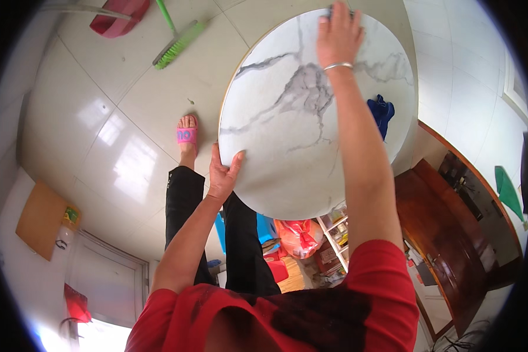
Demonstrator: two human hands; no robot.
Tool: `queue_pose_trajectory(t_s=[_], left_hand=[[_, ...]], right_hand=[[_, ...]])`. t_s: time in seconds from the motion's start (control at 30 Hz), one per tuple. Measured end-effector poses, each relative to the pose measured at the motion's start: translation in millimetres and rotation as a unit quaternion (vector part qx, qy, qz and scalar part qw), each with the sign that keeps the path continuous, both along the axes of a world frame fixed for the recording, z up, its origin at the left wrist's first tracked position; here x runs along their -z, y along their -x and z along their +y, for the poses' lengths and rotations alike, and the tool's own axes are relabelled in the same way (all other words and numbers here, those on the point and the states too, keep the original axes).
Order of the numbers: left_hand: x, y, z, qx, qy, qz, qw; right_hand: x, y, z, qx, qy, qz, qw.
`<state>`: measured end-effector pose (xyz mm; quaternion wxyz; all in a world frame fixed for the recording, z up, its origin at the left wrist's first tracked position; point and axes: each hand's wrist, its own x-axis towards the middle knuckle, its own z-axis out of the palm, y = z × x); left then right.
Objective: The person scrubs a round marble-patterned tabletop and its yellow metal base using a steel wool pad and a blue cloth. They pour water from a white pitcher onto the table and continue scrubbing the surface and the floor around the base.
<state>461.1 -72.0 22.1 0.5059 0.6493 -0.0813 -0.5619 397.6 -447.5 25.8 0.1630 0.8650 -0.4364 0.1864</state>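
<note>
A round tabletop (273, 163) with a white marble pattern and grey veins fills the middle of the view. At its near left edge my left hand (224, 176) grips the rim, thumb on top and fingers along the side. My right arm reaches across the top. Near the far edge, my right hand (339, 37) lies palm down over a small dark item (328, 12), which the fingers mostly hide. A silver bangle (338, 66) circles that wrist. A crumpled dark blue cloth (382, 113) rests on the tabletop, right of my forearm.
A green-bristled broom (179, 45) and a red dustpan (120, 17) are on the tiled floor at far left. My foot wears a pink slipper (186, 135). A red plastic bag (300, 237) and a white shelf rack (332, 226) are below the tabletop; brown wooden furniture (440, 229) stands right.
</note>
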Motion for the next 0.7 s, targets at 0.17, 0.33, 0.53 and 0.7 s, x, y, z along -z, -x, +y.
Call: queue_pose_trajectory(t_s=[0.17,0.33,0.53,0.7], left_hand=[[-2.7,-7.9,0.3,0.05,0.025,0.002,0.998],[-2.5,-21.5,5.6,0.089,0.007,0.012,0.996],[-17.9,-29.8,-7.0,0.198,0.006,-0.018,0.98],[-5.5,-29.3,-0.5,0.17,0.011,0.019,0.985]], right_hand=[[-0.6,12.3,70.4,0.002,-0.16,0.007,0.987],[-36.7,37.9,274.8,-0.118,-0.379,0.005,0.918],[-38.4,112.8,267.4,-0.025,-0.355,0.066,0.932],[-16.8,109.3,73.2,0.111,-0.187,0.011,0.976]])
